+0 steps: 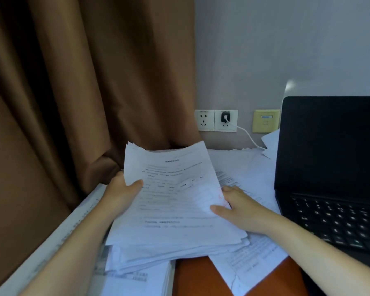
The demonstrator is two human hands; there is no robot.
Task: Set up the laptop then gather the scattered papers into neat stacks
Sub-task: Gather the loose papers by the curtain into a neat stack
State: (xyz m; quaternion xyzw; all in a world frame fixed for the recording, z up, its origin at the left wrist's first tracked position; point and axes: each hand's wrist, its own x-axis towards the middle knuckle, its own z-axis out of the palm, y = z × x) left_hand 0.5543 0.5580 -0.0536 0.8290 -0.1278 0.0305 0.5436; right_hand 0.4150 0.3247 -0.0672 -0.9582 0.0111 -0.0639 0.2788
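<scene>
The left hand [122,193] pinches the left edge of a thick bundle [175,199] of papers, thumb on top, and the right hand [237,208] grips the right edge likewise, holding it tilted above the worktop [192,274]. The laptop [329,146] stands open at right, screen dark. Best loosen both grips and tap the ragged lower edge square. Loose sheets [250,261] lie beneath. The print is too blurred to read.
</scene>
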